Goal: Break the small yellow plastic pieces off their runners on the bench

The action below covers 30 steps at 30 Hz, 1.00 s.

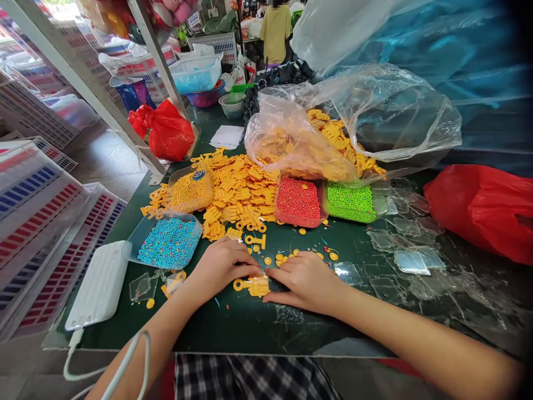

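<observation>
Lower centre of the frame: my left hand (222, 268) and my right hand (305, 280) rest unclenched, fingertips touching a yellow plastic key-shaped piece (257, 286) from either side on the dark green tabletop (216, 328); light, even contact steadies it. Centre, beyond: a heap of yellow plastic pieces (237, 191), beside trays of blue beads (169, 243), orange beads (191, 190), red beads (298, 203) and green beads (350, 203).

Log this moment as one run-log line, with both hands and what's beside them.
left hand: at yellow plastic piece | right hand: at same piece | nearby: blue bead tray
</observation>
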### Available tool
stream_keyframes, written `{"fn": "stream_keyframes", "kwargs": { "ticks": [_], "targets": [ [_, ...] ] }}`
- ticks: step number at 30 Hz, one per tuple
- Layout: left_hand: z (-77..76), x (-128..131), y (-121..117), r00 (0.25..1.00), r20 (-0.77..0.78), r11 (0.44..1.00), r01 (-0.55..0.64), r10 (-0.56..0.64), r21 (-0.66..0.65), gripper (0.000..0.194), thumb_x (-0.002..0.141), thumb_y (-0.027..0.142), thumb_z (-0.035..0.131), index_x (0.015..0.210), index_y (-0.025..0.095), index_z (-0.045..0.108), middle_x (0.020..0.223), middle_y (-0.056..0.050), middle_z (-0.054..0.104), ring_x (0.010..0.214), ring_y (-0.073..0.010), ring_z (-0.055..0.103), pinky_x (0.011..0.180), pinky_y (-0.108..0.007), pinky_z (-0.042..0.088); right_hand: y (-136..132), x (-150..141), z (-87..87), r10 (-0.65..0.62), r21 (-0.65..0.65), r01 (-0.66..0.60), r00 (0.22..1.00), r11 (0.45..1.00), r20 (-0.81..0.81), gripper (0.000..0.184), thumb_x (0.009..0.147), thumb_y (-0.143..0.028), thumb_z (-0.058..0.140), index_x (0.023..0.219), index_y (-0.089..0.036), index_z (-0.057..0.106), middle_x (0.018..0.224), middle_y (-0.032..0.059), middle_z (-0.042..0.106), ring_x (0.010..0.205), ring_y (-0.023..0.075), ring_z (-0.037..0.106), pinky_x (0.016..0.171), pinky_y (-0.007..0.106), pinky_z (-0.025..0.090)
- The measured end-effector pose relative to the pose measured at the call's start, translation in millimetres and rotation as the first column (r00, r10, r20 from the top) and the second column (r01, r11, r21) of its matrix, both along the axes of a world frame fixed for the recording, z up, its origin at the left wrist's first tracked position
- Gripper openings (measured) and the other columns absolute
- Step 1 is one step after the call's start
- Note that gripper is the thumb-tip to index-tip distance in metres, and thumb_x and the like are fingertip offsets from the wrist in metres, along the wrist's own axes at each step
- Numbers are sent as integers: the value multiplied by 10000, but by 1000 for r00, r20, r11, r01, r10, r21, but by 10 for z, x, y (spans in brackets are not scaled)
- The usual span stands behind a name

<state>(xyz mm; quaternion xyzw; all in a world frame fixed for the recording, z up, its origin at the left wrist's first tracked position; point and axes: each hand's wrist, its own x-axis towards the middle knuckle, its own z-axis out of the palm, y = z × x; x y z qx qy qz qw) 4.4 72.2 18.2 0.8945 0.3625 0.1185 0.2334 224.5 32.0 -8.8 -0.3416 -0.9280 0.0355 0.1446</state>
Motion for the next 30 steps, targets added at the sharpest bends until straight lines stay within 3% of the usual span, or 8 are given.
{"fn": "stream_keyframes", "kwargs": {
  "ticks": [7,15,23,30],
  "targets": [
    [83,-47,47,998,-29,998,49,-51,-43,155,805,350,743,747,208,729,713,31,697,690,-130,609,702,-260,370,-7,-4,-12,-11,6,11,1000,1000,-1,478,886,-624,521,833,-176,678,633,4,692,578,149,621,563,305,213],
    [38,14,50,996,-68,988,44,-54,-149,188,740,345,798,720,184,704,652,42,654,628,-114,569,690,-244,372,-9,-18,-3,-8,25,8,1000,1000,-26,460,861,-618,566,788,-174,664,613,-8,680,569,149,619,557,304,216],
    [1,73,6,995,8,993,97,-97,-61,206,837,402,703,770,208,720,689,33,672,673,-119,594,711,-257,374,-13,-13,-17,-12,44,14,999,999,-37,468,895,-606,522,764,-174,649,599,-3,663,552,140,600,558,306,207],
    [-44,77,-9,994,16,993,109,-108,-40,177,882,361,661,811,219,740,717,10,696,700,-139,599,667,-270,395,-12,-2,-13,-3,-16,2,999,1000,-34,486,928,-600,465,799,-171,654,631,7,679,579,142,615,560,300,210]
  ]
}}
